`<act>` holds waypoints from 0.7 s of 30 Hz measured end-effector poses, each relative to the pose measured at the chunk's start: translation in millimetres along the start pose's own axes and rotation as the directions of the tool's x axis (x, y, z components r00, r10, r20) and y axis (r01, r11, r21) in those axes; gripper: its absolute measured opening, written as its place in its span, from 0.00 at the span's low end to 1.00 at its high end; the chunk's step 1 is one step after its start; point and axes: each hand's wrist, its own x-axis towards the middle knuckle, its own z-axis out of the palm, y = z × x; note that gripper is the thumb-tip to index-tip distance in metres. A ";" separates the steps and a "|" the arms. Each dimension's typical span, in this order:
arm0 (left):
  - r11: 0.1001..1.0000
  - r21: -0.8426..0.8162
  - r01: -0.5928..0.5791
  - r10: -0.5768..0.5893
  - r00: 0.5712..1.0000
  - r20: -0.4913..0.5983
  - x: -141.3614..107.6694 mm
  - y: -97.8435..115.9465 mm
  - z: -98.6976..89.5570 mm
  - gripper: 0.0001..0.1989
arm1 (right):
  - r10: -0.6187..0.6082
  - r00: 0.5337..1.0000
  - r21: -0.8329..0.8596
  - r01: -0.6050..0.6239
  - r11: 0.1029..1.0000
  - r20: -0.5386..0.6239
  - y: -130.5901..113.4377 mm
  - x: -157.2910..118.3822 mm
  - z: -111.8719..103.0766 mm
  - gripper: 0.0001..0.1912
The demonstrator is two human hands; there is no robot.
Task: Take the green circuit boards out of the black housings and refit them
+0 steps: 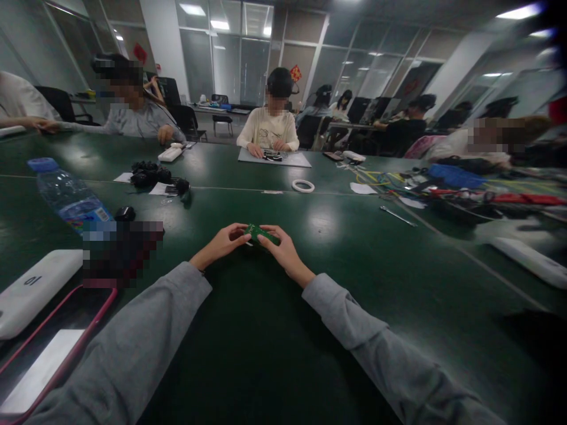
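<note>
A small green circuit board [258,233] is held up just over the dark green table [283,342], tilted between my two hands. My left hand [225,243] pinches its left end between thumb and fingers. On the right end, my right hand [282,248] grips it, the thumb lying across its face. Several fingers are hidden behind the board. Something thin and white shows under its lower left edge, too small to name.
On the left are a plastic bottle [66,192], a white power bank [39,289] and a pink-edged phone case [100,316]. Ahead lies a roll of white tape [303,186]; a wrench [397,216] and tangled cables [443,183] are right. Co-workers sit across the table.
</note>
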 end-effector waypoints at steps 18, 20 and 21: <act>0.997 0.077 -0.029 0.037 0.994 -0.105 -2.6 -4.2 0.3 0.24 | -0.131 0.990 -0.177 0.138 0.974 0.051 2.1 -5.6 7.5 0.26; 0.998 0.044 -0.037 0.041 0.993 -0.113 -3.7 -5.6 -0.8 0.25 | -0.065 0.998 -0.170 0.067 0.983 0.017 0.9 -7.8 5.5 0.25; 0.998 0.044 -0.042 0.047 0.992 -0.118 -4.4 -5.7 -1.4 0.26 | -0.019 1.000 -0.161 0.021 0.987 0.011 -1.4 -10.7 1.9 0.25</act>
